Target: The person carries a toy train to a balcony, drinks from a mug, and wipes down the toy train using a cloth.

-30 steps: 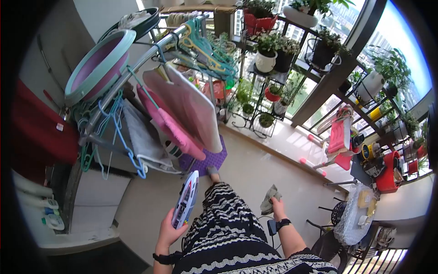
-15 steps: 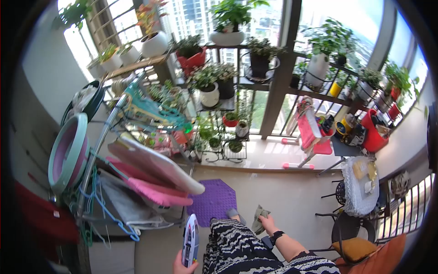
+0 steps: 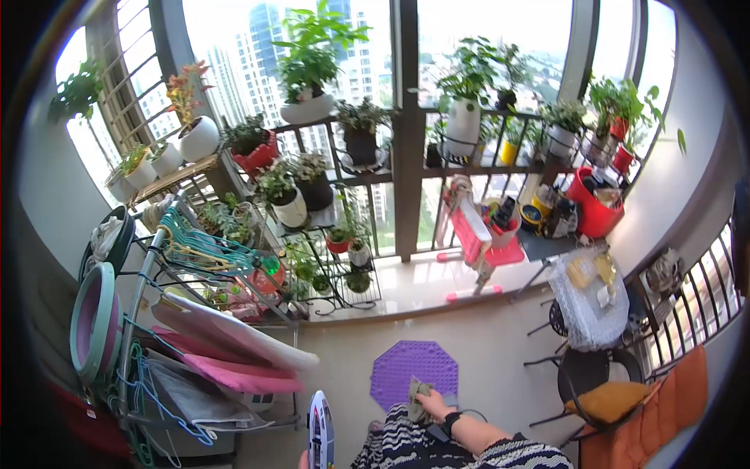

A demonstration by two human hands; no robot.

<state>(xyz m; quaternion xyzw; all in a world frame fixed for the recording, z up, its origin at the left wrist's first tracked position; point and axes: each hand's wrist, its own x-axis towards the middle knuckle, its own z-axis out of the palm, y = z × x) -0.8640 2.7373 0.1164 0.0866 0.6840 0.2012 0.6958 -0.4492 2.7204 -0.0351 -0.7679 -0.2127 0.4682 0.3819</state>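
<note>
At the bottom edge, my left hand (image 3: 304, 460) is mostly cut off. It is closed on a long white-and-grey object (image 3: 319, 434) with a narrow rounded tip, which stands nearly upright; its exact kind does not show. My right hand (image 3: 432, 404), with a dark band at the wrist, grips a crumpled grey-green cloth (image 3: 419, 397). The cloth hangs above the near part of a purple bumpy mat (image 3: 414, 363) on the floor. A black-and-white patterned garment (image 3: 398, 434) covers my lap and legs below.
To the left stands a metal drying rack (image 3: 133, 313) with hangers, a white board (image 3: 226, 332) and pink items. Potted plants (image 3: 293, 207) line the window railing. At right are a wrapped table (image 3: 586, 328), a dark chair (image 3: 594, 375) and an orange cushion (image 3: 680, 406).
The view has turned to the right. My right hand and the cloth now appear over the purple mat instead of bare floor. My left hand has sunk toward the bottom edge.
</note>
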